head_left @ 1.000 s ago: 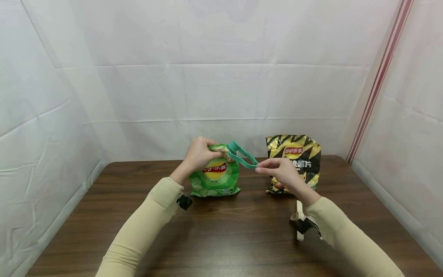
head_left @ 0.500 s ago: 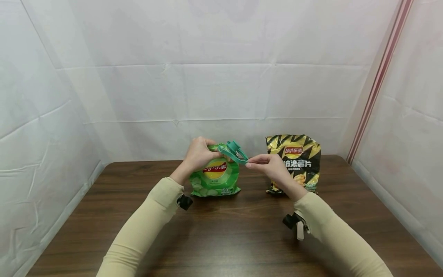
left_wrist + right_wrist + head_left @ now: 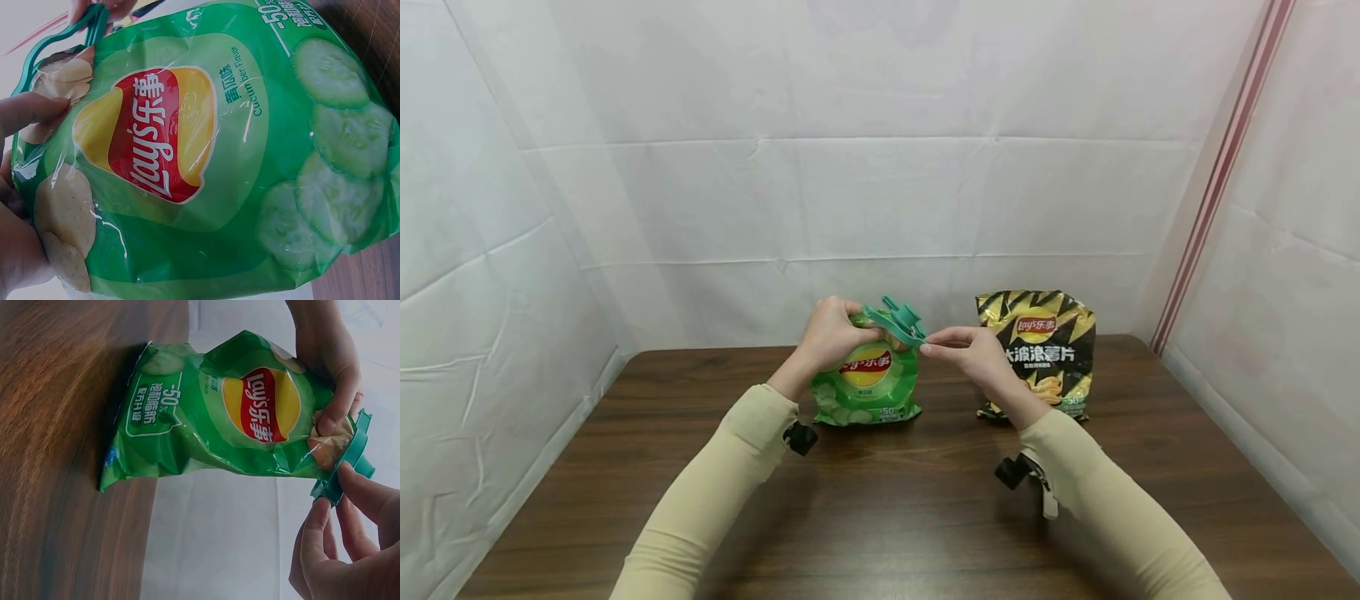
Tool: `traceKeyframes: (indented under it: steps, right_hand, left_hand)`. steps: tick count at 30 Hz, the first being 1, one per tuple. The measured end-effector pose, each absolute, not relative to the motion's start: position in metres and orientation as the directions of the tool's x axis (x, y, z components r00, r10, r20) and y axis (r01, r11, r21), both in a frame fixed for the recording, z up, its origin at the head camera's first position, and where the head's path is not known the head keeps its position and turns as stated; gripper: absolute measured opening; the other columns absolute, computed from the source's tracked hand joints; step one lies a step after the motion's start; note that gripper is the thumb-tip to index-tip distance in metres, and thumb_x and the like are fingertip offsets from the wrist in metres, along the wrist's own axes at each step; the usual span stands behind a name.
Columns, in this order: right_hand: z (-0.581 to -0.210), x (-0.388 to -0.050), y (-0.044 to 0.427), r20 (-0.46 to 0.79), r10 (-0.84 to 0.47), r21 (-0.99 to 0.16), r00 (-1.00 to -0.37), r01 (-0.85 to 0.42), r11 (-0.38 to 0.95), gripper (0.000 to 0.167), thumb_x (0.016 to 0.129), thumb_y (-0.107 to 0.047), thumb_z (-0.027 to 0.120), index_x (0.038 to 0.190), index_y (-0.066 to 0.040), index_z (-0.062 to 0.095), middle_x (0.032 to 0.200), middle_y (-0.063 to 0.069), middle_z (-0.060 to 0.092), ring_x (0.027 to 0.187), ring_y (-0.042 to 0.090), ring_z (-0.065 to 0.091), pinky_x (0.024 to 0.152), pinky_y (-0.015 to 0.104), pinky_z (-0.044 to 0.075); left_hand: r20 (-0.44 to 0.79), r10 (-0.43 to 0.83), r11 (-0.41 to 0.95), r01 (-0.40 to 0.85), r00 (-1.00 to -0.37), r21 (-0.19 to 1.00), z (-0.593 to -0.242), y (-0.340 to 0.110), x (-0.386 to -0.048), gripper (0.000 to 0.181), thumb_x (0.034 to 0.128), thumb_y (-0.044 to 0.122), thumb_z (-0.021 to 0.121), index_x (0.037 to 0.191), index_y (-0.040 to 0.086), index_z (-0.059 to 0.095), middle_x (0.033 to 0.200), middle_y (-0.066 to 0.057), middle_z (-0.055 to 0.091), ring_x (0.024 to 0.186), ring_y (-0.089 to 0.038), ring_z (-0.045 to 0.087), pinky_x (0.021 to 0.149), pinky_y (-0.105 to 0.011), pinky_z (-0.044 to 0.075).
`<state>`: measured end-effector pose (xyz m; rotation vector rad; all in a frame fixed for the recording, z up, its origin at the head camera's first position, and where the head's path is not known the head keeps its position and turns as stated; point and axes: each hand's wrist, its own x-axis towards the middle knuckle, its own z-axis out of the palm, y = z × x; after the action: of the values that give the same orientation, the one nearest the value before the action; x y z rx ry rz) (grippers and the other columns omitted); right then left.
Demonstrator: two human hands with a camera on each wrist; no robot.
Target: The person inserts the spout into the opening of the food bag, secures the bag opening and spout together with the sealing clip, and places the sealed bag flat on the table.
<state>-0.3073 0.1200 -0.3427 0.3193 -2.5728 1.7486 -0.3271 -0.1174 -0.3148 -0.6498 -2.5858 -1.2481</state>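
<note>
Two hands are at the top of a green chip bag point(image 3: 865, 392), which stands far back on the counter point(image 3: 880, 525), to the left of a black and yellow bag point(image 3: 1037, 329). I see the left hand point(image 3: 833, 332) pinching the bag's top, with its thumb in front. The right hand point(image 3: 973, 358) pinches the right end of a teal clip point(image 3: 898, 323) with thumb and fingers close together. The clip lies at the bag's top edge.

I think the bag is light, soft and a bit slippery. Chips inside may crack if I squeeze the puffy middle, so the flat top looks like the best place to hold. The clip looks stiff, and its end seems good to pinch.

I can't see the back of the bag, or if the clip is snapped tight. The left wrist view cuts off part of the left hand. A pale thing point(image 3: 1050, 503) is mostly hidden by the right sleeve point(image 3: 1067, 458).
</note>
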Motion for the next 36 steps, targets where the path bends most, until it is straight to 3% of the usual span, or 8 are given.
traceKeyframes:
  steps: [14, 24, 31, 36]
  right_hand:
    - [-0.342, -0.311, 0.109, 0.145, -0.144, -0.937, -0.979, -0.182, 0.299, 0.029, 0.082, -0.029, 0.075, 0.103, -0.009, 0.073, 0.11, 0.008, 0.07, 0.107, 0.021, 0.061, 0.085, 0.034, 0.048]
    - [-0.345, -0.313, 0.106, 0.182, -0.125, -0.943, -0.975, -0.209, 0.259, 0.027, 0.081, -0.027, 0.076, 0.099, -0.008, 0.072, 0.106, 0.007, 0.07, 0.109, 0.021, 0.061, 0.086, 0.038, 0.048]
    - [-0.347, -0.313, 0.106, 0.201, -0.119, -0.951, -0.972, -0.223, 0.214, 0.026, 0.08, -0.025, 0.077, 0.096, -0.007, 0.069, 0.106, 0.008, 0.067, 0.111, 0.024, 0.061, 0.091, 0.053, 0.046]
    - [-0.35, -0.313, 0.105, 0.204, -0.114, -0.95, -0.972, -0.225, 0.215, 0.025, 0.081, -0.025, 0.076, 0.096, -0.007, 0.068, 0.107, 0.008, 0.067, 0.111, 0.024, 0.061, 0.09, 0.048, 0.047]
  left_hand:
    - [0.35, 0.287, 0.553, 0.453, -0.891, 0.699, -0.316, -0.118, -0.33, 0.052, 0.0822, 0.02, 0.072, 0.05, 0.015, 0.031, 0.046, 0.006, 0.022, 0.039, -0.011, 0.021, 0.043, -0.024, 0.024]
    - [0.359, 0.299, 0.552, 0.467, -0.884, 0.691, -0.315, -0.117, -0.33, 0.045, 0.0827, 0.018, 0.071, 0.051, 0.015, 0.039, 0.046, 0.005, 0.026, 0.04, -0.011, 0.024, 0.044, -0.023, 0.025]
    - [0.364, 0.298, 0.548, 0.47, -0.883, 0.692, -0.315, -0.117, -0.329, 0.039, 0.083, 0.017, 0.071, 0.053, 0.012, 0.047, 0.046, 0.004, 0.029, 0.041, -0.011, 0.024, 0.044, -0.024, 0.026]
    - [0.379, 0.305, 0.549, 0.486, -0.874, 0.68, -0.314, -0.117, -0.33, 0.03, 0.0824, 0.017, 0.071, 0.057, 0.01, 0.057, 0.046, 0.003, 0.036, 0.04, -0.011, 0.027, 0.044, -0.023, 0.027]
